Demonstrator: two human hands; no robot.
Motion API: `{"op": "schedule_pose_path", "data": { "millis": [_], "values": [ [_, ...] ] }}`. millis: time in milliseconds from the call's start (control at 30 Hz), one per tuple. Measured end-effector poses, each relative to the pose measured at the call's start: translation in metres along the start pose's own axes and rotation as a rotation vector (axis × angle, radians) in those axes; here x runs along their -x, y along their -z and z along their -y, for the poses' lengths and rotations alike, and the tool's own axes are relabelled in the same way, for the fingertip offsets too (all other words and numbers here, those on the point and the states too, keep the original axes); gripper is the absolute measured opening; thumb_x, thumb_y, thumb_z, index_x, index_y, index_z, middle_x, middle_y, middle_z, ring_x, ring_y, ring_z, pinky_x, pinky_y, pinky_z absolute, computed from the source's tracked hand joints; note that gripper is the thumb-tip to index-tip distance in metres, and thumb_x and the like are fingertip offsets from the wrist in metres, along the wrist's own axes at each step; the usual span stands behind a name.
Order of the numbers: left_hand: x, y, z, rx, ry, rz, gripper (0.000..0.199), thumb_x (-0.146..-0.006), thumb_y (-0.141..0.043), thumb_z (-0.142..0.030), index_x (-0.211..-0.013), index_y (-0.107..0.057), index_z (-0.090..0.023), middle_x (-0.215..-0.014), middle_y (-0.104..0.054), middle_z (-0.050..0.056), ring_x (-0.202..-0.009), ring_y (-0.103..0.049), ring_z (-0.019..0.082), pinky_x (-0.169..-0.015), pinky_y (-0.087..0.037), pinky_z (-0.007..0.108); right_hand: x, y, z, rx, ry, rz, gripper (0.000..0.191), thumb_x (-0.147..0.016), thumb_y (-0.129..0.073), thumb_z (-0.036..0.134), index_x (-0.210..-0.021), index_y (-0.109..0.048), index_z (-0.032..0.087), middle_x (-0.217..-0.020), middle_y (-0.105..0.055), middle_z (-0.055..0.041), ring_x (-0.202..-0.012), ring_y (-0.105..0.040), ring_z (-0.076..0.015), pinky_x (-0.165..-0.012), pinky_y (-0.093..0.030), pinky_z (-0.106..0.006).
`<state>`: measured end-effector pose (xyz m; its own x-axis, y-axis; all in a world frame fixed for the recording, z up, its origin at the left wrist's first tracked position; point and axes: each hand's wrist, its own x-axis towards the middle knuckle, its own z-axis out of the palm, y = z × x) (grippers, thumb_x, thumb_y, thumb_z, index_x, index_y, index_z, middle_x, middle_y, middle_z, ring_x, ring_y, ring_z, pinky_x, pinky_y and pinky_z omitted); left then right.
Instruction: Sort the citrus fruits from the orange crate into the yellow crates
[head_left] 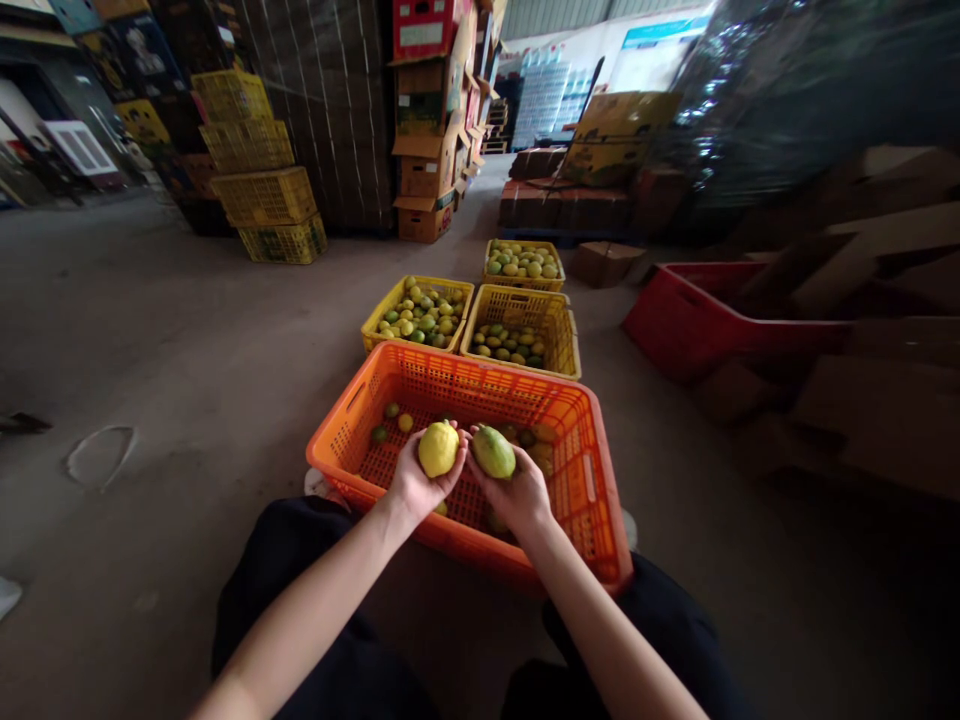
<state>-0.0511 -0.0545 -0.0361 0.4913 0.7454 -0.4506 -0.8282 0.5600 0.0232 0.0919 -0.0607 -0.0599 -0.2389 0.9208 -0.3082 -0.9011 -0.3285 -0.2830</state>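
Note:
In my left hand [415, 487] rests a yellow lemon [438, 449], with the fingers curled around its sides. My right hand [525, 494] holds a green lemon [493, 453] beside it, and the two hands nearly touch. Both are held over an orange plastic crate [341, 425] that stands between my legs. Several loose fruits lie on the crate's floor, among them a small yellow one [406, 423] and a green one [379, 434]. My hands and forearms hide part of the crate's contents.
Beyond the orange crate stand yellow crates of lemons: one at left [367, 328], one at right [566, 345], another behind [556, 281]. A red bin [675, 320] with cardboard is on the right. Stacked yellow crates [266, 197] and cartons [424, 175] stand further back.

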Motion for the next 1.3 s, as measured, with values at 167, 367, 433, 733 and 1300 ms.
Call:
{"op": "schedule_pose_path", "data": {
  "millis": [167,367,433,733,1300],
  "values": [
    [-0.002,-0.001,0.000,0.113,-0.008,-0.049,0.032,-0.083,-0.043,-0.024,-0.105,-0.056,-0.006,-0.094,-0.062,0.015,-0.090,-0.062,0.022,-0.066,-0.056,0.027,-0.001,0.004,0.003,-0.040,0.011,-0.074,0.026,-0.079,-0.038,0.015,-0.097,-0.058,0.014,-0.087,-0.069,-0.0089,-0.094,-0.062,-0.0232,-0.080,-0.051,-0.047],
    [0.000,-0.005,0.001,0.041,-0.017,0.031,0.026,-0.083,-0.049,-0.026,-0.102,-0.058,-0.010,-0.097,-0.061,0.013,-0.097,-0.059,0.024,-0.065,-0.056,0.026,0.001,0.007,0.005,0.066,0.063,-0.015,0.021,-0.077,-0.048,0.011,-0.094,-0.058,0.017,-0.084,-0.070,-0.0034,-0.083,-0.065,-0.0183,-0.079,-0.054,-0.038],
    [0.001,-0.006,0.001,0.002,-0.044,0.034,0.021,-0.081,-0.053,-0.024,-0.098,-0.060,-0.013,-0.093,-0.063,0.010,-0.096,-0.059,0.023,-0.064,-0.056,0.024,0.000,0.007,0.005,0.121,0.114,-0.016,0.024,-0.074,-0.050,0.006,-0.092,-0.059,0.018,-0.082,-0.069,-0.0008,-0.076,-0.066,-0.0149,-0.075,-0.055,-0.031],
    [0.001,-0.004,0.002,-0.033,-0.038,0.013,0.030,-0.083,-0.048,-0.030,-0.100,-0.059,-0.008,-0.096,-0.062,0.015,-0.098,-0.058,0.025,-0.068,-0.055,0.027,0.006,0.005,0.011,0.081,0.074,0.007,0.020,-0.075,-0.046,0.019,-0.088,-0.060,0.015,-0.087,-0.070,-0.0093,-0.087,-0.064,-0.0233,-0.076,-0.053,-0.044],
    [0.004,-0.003,0.008,-0.185,-0.042,0.124,0.018,-0.076,-0.059,-0.018,-0.093,-0.061,-0.013,-0.093,-0.063,0.007,-0.091,-0.060,0.019,-0.074,-0.052,0.027,0.004,0.001,0.009,0.129,0.136,-0.122,0.016,-0.067,-0.060,0.010,-0.080,-0.060,0.019,-0.072,-0.067,0.0015,-0.065,-0.063,-0.0130,-0.059,-0.054,-0.023]
  ]
}}
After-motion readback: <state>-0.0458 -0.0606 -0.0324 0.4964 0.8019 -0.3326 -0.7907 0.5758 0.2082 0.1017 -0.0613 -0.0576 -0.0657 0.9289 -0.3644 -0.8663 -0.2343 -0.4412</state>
